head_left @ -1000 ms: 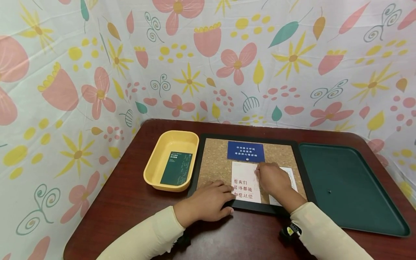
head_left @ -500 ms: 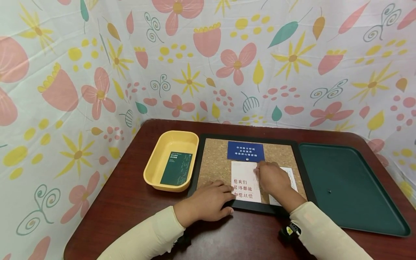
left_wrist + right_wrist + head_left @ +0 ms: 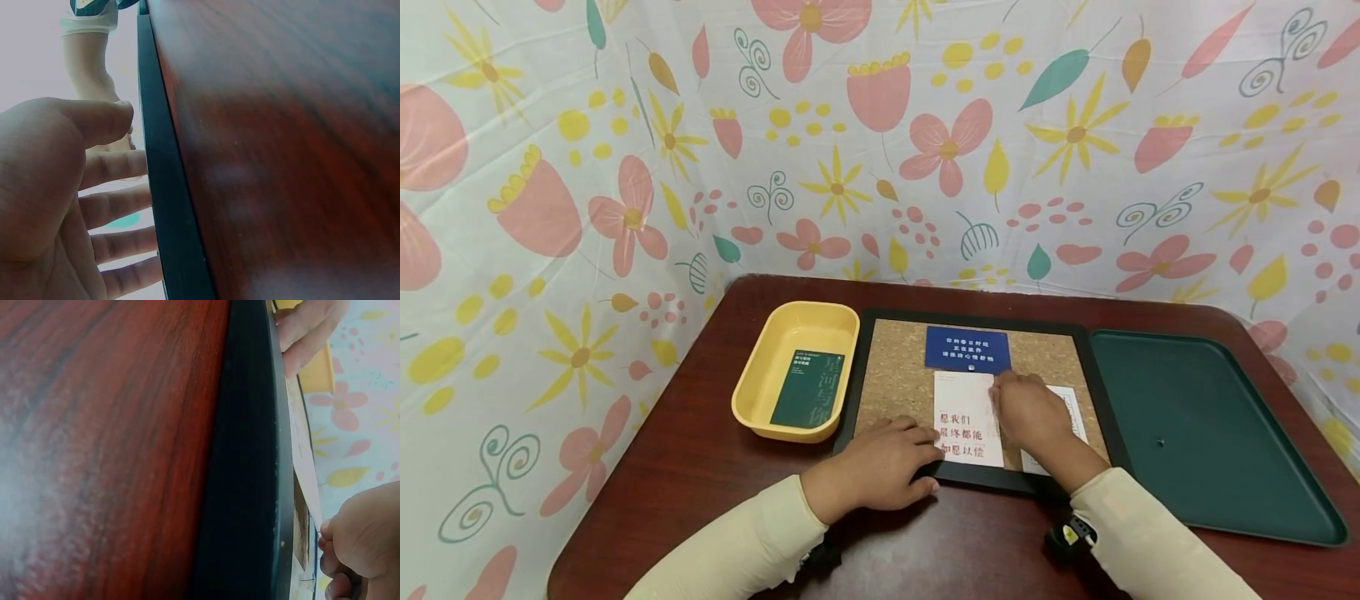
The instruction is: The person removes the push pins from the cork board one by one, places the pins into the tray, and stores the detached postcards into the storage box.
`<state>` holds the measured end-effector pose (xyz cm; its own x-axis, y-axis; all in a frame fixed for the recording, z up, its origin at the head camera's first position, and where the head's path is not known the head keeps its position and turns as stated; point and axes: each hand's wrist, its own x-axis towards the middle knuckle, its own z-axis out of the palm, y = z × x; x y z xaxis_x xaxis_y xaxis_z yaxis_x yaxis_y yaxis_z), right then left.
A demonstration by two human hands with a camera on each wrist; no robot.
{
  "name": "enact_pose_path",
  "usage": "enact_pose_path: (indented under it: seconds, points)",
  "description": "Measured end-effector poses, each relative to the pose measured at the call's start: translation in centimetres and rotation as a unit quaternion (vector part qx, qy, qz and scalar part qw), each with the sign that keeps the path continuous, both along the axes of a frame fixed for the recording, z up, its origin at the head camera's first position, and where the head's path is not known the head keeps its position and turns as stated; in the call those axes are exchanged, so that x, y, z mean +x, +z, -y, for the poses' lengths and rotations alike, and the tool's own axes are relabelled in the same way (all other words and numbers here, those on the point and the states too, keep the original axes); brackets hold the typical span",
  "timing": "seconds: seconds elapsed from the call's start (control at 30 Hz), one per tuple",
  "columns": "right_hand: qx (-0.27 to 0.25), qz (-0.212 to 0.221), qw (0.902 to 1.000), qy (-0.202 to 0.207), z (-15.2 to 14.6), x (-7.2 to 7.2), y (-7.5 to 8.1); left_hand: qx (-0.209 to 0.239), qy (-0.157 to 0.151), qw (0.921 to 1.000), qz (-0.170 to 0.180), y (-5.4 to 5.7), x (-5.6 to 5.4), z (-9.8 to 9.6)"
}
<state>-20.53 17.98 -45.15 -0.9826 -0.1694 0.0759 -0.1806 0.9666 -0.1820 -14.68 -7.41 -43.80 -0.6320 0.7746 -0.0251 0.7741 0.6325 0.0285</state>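
Observation:
A framed cork board lies on the table. My left hand rests on its front left part with fingers spread straight, fingertips at the left edge of a pale card with red writing. At that card's upper right corner my right hand is curled down. The right wrist view shows its thumb and finger pinching a small pin, of which only a thin shaft shows. Behind is a blue card with a silver pin at its lower edge. A white card lies partly hidden under my right forearm.
To the left stands a yellow basin holding a dark green card. On the right a dark green tray carries one small pin. A flowered curtain hangs behind the table.
Hardly anything differs. My right hand stays at the pale card's upper right corner, and my left hand keeps its place on the board.

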Motion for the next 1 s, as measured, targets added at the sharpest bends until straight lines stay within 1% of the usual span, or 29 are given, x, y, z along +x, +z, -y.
enact_pose_path:
  seconds: [0.2, 0.5, 0.77, 0.93, 1.0]
  points:
    - [0.001, -0.002, 1.0, 0.003, -0.2, 0.2, 0.1, -0.001, -0.001, 1.0, 0.002, 0.0, -0.1, 0.0]
    - [0.0, -0.016, 0.9998, -0.015, -0.6, 0.1, 0.1, 0.001, -0.006, 1.0, 0.007, 0.1, -0.1, 0.0]
    - [-0.024, -0.009, 0.9994, -0.022, -1.1, 0.1, 0.0, 0.004, -0.009, 0.9999, 0.006, 0.1, -0.2, 0.2]
    - [-0.038, 0.0, 0.9989, -0.029, -1.4, 0.2, 0.2, 0.004, -0.009, 0.9999, 0.007, 0.0, -0.3, 0.1]
    - [-0.046, -0.003, 0.9985, -0.03, -1.5, 0.3, 0.3, 0.003, -0.009, 0.9999, 0.007, 0.0, -0.3, 0.1]
